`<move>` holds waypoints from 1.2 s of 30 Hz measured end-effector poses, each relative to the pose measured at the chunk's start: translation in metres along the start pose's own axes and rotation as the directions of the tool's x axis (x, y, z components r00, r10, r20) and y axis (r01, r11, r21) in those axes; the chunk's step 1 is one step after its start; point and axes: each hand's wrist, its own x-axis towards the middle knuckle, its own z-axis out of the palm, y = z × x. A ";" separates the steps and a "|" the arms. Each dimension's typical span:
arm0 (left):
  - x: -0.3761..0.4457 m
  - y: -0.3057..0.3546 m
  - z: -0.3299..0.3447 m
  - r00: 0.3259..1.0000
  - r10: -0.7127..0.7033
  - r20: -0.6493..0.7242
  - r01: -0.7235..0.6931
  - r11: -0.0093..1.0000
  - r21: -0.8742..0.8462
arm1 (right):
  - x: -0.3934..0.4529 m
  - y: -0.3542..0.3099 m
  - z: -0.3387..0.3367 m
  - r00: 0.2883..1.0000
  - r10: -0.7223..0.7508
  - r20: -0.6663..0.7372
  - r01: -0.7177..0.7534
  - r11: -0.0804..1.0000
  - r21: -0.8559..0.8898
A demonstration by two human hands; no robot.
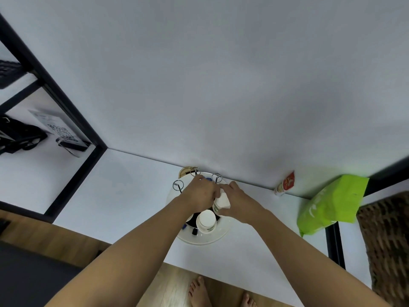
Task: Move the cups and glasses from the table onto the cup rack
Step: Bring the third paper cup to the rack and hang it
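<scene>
Right hand (238,201) fingers curled round a white cup (221,202), tilted, over the cup rack (203,237). Left hand (199,196) fingers bent at the same cup; grip unclear. Second white cup (207,220) inverted on the rack's near side. Rack: round white tray base, thin metal ring-topped pegs (178,185). Smooth white desk (124,196); crinkled green bag (329,204) to the right.

We look down on what seems a home or small office corner: a plain white table (124,196) set against a bare white wall (221,74), black metal shelving (66,103) holding a dark keyboard (8,73) and a printed QR-code card (59,129), a pale wooden plank floor (170,284), bare feet (199,291), and a woven brown wicker basket (387,247).
</scene>
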 end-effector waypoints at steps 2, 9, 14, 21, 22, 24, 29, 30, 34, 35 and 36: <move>0.000 -0.001 -0.001 0.999 -0.005 -0.044 0.002 0.998 -0.064 | 0.000 -0.002 -0.003 1.000 -0.006 0.020 0.006 1.000 -0.003; -0.005 -0.003 -0.007 0.977 -0.088 -0.194 0.077 0.995 -0.064 | -0.007 -0.001 -0.007 0.999 -0.002 0.039 0.004 0.999 -0.032; -0.007 -0.003 -0.012 0.912 -0.345 -0.222 0.351 0.936 -0.016 | -0.009 -0.001 -0.016 1.000 0.001 0.032 0.000 1.000 -0.018; -0.007 -0.003 -0.012 0.927 -0.319 -0.199 0.302 0.947 -0.109 | -0.011 -0.008 -0.022 0.995 -0.029 -0.094 0.036 0.997 0.068; -0.008 -0.004 -0.010 0.933 -0.299 -0.198 0.278 0.952 -0.126 | -0.011 -0.009 -0.022 0.992 -0.036 -0.117 0.045 0.996 0.071; -0.010 -0.007 -0.007 0.950 -0.246 -0.190 0.218 0.963 -0.157 | -0.011 -0.010 -0.021 0.986 -0.045 -0.159 0.058 0.995 0.077; -0.013 -0.008 -0.005 0.960 -0.185 -0.210 0.143 0.969 -0.202 | -0.009 -0.014 -0.019 0.980 -0.058 -0.189 0.074 0.994 0.080; -0.014 -0.007 -0.006 0.960 -0.182 -0.215 0.138 0.969 -0.206 | -0.008 -0.015 -0.018 0.980 -0.062 -0.188 0.078 0.994 0.078; -0.017 -0.007 -0.009 0.958 -0.190 -0.215 0.143 0.966 -0.218 | -0.007 -0.017 -0.018 0.982 -0.069 -0.178 0.085 0.993 0.085; -0.018 -0.007 -0.010 0.958 -0.191 -0.214 0.143 0.965 -0.218 | -0.008 -0.019 -0.018 0.982 -0.069 -0.178 0.085 0.992 0.089; -0.019 -0.007 -0.011 0.958 -0.192 -0.214 0.145 0.965 -0.218 | -0.008 -0.020 -0.018 0.982 -0.069 -0.178 0.086 0.992 0.091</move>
